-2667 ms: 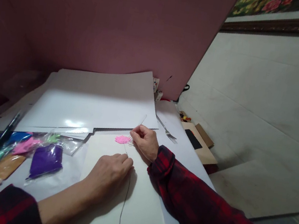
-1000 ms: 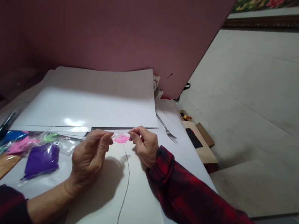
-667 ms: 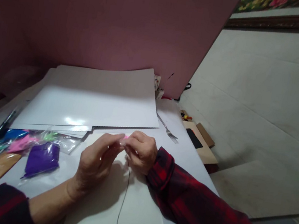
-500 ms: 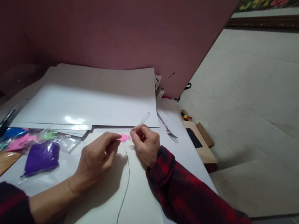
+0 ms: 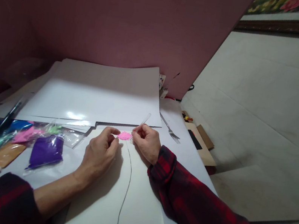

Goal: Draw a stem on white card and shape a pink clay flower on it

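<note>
A flat piece of pink modelling clay [image 5: 125, 136] with a rough, ridged surface lies at the top of a pencil-like line on a cream sheet [image 5: 100, 203]. My right hand [image 5: 146, 142] pinches a clear plastic fork [image 5: 145, 119], its handle pointing up and away. What look like its tines show low by the clay's right edge. On the clay's left side is my left hand [image 5: 101, 150], thumb and forefinger apart, the forefinger tip at the clay's edge. Nothing shows between those fingers.
Large white sheets [image 5: 105, 101] are stacked behind. A metal fork [image 5: 171, 129] lies at right. On the left are a purple clay packet [image 5: 47, 151], other coloured packets [image 5: 1, 156] and a dark pen [image 5: 6, 122]. Cardboard [image 5: 202, 136] sits beyond the table's right edge.
The pink clay looks wider and more textured. My left fingers have parted and drawn slightly left from it. The plastic fork stays in my right hand. The view has shifted a little.
</note>
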Demonstrator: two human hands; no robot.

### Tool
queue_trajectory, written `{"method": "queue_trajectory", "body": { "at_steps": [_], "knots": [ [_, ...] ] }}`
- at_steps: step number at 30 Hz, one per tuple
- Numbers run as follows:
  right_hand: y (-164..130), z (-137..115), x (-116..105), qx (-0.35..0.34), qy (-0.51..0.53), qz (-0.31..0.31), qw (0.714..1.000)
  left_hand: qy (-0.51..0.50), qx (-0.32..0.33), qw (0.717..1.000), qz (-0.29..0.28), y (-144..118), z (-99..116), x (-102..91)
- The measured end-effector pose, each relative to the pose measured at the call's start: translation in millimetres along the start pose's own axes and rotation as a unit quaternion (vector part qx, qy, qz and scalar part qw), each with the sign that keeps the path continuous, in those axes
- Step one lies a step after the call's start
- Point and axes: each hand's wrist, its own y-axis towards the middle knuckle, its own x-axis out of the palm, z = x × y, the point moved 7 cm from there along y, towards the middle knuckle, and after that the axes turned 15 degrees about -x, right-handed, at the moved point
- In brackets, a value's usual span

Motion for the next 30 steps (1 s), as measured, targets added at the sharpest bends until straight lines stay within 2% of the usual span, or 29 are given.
{"method": "queue_trajectory", "body": {
  "at_steps": [5, 11, 30],
  "knots": [
    [-0.3, -0.5, 3.1, -0.002, 0.008, -0.02, 1.0, 0.002, -0.001, 1.0, -0.003, -0.1, 1.0, 0.4],
    [0.6, -0.9, 3.2, -0.012, -0.047, -0.038, 0.998, 0.007, -0.014, 1.0, -0.005, -0.7, 1.6, -0.1],
    [0.8, -3.4, -0.6, -0.024, -0.109, -0.019, 0.994, 0.026, 0.006, 1.0, 0.003, 0.9, 1.6, 1.4]
  ]
}}
